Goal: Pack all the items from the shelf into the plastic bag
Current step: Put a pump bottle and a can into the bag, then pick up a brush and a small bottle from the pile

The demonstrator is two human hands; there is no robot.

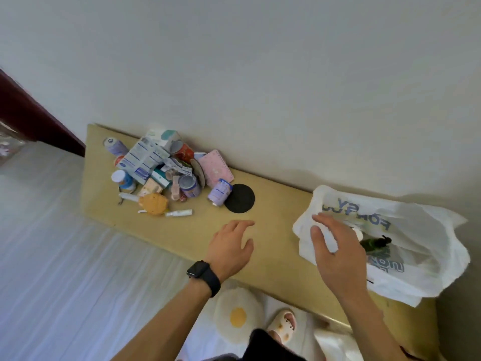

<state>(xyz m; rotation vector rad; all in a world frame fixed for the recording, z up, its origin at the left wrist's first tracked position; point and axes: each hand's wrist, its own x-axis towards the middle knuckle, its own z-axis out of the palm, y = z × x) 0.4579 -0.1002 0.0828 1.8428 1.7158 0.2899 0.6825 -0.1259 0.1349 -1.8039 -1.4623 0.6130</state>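
Your right hand [338, 254], fingers spread, sits at the bag [429, 225] mouth, probably to keep it open. Your left hand [230, 247], fingers spread and empty, points toward the pile [156, 168].

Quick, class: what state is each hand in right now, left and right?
Left hand: open, holding nothing, above the shelf.
Right hand: open, fingers relaxed, holding nothing, over the plastic bag.
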